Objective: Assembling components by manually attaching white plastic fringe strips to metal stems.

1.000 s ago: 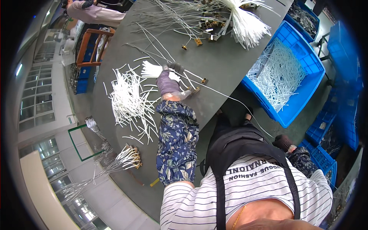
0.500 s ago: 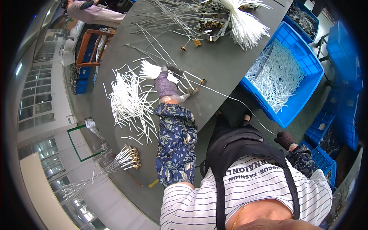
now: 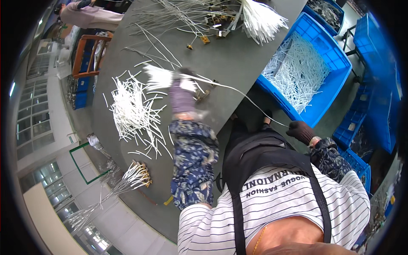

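My left hand (image 3: 182, 95), in a purple-grey glove and blurred, is closed around a bundle of short white tubes (image 3: 158, 78) above the grey table. A long thin white wire (image 3: 250, 100) runs from it, in a slack curve past the table edge, to my right hand (image 3: 301, 132). That hand wears a dark brown glove, and its fingers are closed on the wire's end beside my apron. Just below the left hand lie small brass-coloured terminals (image 3: 203, 94), partly hidden. A loose pile of cut white tubes (image 3: 134, 112) spreads to its left.
A blue crate (image 3: 338, 85) full of white tubes stands right of the table (image 3: 238, 55). Wires with brass ends (image 3: 206, 40) and a white bundle (image 3: 263, 21) lie at the far side. Another wire bundle (image 3: 138, 176) sits near left. A person (image 3: 87, 15) stands far left.
My right hand has moved forward and inward with the wire end. The left hand, still on the tube bundle, has shifted slightly right over the table. The whole view has shifted a little.
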The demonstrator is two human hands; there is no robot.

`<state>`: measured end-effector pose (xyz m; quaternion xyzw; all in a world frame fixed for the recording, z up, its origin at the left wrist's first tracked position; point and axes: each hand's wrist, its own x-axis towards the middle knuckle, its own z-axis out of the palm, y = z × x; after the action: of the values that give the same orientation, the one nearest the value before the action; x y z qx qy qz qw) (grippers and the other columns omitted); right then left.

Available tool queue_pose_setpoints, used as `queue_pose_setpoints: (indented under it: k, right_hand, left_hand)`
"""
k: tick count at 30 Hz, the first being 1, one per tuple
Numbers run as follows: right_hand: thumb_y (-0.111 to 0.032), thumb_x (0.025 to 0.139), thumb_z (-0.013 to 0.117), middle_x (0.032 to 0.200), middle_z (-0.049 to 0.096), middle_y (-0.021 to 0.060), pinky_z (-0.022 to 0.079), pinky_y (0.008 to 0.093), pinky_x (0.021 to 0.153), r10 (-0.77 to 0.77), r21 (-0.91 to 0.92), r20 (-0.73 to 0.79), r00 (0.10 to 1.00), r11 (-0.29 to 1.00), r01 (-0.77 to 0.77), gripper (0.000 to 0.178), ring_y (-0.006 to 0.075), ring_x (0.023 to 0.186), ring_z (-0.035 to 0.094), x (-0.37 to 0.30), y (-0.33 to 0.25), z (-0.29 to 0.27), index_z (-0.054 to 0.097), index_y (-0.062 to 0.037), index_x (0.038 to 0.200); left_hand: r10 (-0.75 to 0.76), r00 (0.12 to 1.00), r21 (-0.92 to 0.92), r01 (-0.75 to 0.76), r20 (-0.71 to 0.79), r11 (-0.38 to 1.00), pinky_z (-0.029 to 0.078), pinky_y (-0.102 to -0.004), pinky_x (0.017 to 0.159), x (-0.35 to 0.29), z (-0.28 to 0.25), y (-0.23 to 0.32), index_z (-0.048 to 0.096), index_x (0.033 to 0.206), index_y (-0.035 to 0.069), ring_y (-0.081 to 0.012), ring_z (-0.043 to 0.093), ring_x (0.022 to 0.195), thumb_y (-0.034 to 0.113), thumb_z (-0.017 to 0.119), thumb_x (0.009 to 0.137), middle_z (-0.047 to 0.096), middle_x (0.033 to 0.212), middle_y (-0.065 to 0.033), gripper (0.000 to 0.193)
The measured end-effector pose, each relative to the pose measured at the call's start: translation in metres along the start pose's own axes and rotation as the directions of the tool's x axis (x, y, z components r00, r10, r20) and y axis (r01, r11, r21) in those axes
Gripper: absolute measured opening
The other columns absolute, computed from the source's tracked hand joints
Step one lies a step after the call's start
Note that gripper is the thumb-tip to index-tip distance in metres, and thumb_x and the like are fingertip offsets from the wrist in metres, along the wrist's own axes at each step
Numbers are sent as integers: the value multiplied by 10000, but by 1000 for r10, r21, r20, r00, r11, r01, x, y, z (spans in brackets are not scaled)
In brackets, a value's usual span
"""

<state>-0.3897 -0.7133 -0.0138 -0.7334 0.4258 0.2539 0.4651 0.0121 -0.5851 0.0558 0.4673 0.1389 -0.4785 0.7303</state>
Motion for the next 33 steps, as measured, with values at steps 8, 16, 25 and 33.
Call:
queue_pose_setpoints:
  k: [8, 16, 25, 33]
  right_hand:
    - [-240, 766, 719, 1084, 597, 126, 494, 327, 752, -425, 558, 12, 905, 754, 347, 545, 197, 919, 581, 60, -207, -9, 522, -51, 1238]
    - [-411, 796, 701, 1233, 561, 212, 520, 414, 780, -667, -40, -285, 689, 726, 686, 732, 311, 1004, 611, 170, -315, -20, 405, -58, 1365]
    - [-316, 823, 666, 831, 648, 109, 468, 332, 495, -449, 360, -30, 893, 829, 428, 411, 199, 583, 598, 172, -340, -43, 596, 8, 1067]
    - [-145, 825, 663, 762, 584, 30, 428, 242, 560, -824, 129, -317, 469, 453, 882, 165, 107, 656, 552, 56, -191, -9, 623, -71, 967]
  left_hand:
    - [456, 889, 517, -372, -41, 771, 434, -280, 514, 7, -19, -69, 604, 869, 37, -123, 513, 593, 232, 714, 803, 583, 727, -9, 234]
    - [320, 928, 770, -62, -189, 635, 410, -250, 406, 8, -72, 51, 610, 825, 7, -99, 516, 453, 229, 667, 852, 575, 599, -27, 231]
    - [271, 962, 162, -269, 10, 949, 521, -290, 591, 4, -46, 21, 570, 1029, -23, -203, 634, 713, 339, 570, 924, 634, 835, -101, 377]
    - [-36, 760, -352, 342, 648, 871, 499, -365, 610, 76, -12, -37, 545, 941, 19, -256, 611, 751, 306, 554, 940, 617, 966, -128, 288]
